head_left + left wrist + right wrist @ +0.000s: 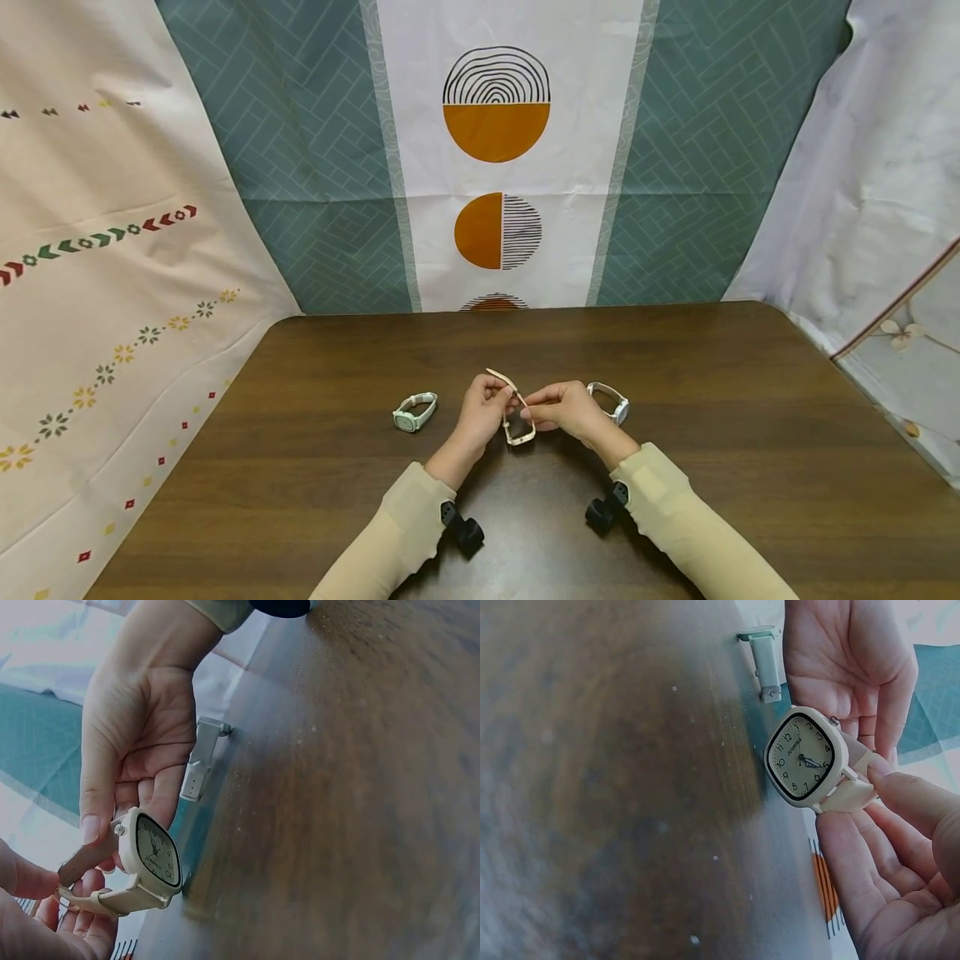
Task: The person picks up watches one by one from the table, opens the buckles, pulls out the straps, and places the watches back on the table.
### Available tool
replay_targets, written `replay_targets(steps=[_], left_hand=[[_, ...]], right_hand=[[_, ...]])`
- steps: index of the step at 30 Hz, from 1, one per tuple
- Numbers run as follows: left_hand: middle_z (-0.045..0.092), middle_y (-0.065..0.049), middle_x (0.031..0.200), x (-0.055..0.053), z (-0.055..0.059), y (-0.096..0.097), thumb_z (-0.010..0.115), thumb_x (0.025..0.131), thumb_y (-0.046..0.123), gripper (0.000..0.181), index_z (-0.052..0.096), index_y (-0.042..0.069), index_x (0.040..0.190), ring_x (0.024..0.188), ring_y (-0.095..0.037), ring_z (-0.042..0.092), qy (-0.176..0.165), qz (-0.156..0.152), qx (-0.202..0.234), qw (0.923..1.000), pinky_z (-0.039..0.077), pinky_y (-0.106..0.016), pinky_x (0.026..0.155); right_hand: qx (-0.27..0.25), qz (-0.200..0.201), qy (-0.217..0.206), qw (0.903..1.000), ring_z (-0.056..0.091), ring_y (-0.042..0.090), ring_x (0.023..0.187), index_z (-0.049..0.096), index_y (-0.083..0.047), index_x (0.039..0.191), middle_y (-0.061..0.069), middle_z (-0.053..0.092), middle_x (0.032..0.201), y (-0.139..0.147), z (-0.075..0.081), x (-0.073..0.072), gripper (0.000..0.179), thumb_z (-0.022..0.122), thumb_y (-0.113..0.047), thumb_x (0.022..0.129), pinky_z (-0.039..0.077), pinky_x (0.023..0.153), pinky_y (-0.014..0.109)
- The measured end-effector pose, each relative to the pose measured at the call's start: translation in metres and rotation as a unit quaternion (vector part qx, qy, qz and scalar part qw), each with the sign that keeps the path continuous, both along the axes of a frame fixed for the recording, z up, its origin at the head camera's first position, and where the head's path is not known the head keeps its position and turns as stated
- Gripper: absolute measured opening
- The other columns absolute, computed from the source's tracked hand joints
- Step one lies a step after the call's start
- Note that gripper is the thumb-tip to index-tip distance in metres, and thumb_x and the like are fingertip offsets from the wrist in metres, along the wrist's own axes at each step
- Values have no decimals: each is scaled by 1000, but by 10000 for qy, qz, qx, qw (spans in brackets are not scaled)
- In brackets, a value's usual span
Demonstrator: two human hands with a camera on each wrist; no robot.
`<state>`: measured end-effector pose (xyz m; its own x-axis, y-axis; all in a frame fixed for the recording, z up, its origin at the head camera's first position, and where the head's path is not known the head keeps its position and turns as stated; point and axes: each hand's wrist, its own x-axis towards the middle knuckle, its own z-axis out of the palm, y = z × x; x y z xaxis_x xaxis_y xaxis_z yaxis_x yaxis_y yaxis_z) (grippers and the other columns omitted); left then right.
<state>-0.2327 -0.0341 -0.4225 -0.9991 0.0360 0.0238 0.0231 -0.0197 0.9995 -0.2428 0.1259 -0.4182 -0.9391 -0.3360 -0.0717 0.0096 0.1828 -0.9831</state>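
Observation:
A cream wristwatch (521, 440) with a rounded square dial is held between both hands over the middle of the table. My left hand (477, 412) pinches its strap, and one strap end sticks up past the fingers. From the other side my right hand (568, 412) grips the strap between thumb and fingers. The dial (802, 757) hangs below the fingertips, facing me. In the left wrist view, the strap bends into a loop near a metal buckle (66, 898), partly hidden by the left fingers.
A mint green watch (406, 422) lies on the brown wooden table (315, 500), left of my left hand. Close behind my right hand lies a white watch (620, 411), partly covered by it. Patterned cloths (330, 167) hang around the table's back and sides.

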Motion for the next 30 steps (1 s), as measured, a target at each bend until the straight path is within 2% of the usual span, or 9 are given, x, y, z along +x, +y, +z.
replay_targets(steps=[8,18,30], left_hand=[[59,-10,88,-2,1,0,50,95,-2,13,46,-9,105,74,-8,58,42,262,134,9996,53,-26,73],[55,-5,83,-4,-2,0,50,94,-5,12,46,-10,104,73,-9,58,165,443,375,9982,51,-22,70],[54,-5,83,-3,1,0,50,93,-4,14,45,-11,105,70,-7,56,207,760,698,9944,49,-19,66]], right_hand=[[-39,78,-84,9999,67,12,72,63,18,103,14,71,86,0,1,0,27,70,2,82,58,69,36],[22,78,-80,9999,67,12,71,64,17,102,11,71,84,-1,1,1,26,70,1,83,58,68,34],[-38,135,-56,9999,66,10,70,65,16,101,10,71,82,0,-1,1,25,70,1,82,58,67,33]])
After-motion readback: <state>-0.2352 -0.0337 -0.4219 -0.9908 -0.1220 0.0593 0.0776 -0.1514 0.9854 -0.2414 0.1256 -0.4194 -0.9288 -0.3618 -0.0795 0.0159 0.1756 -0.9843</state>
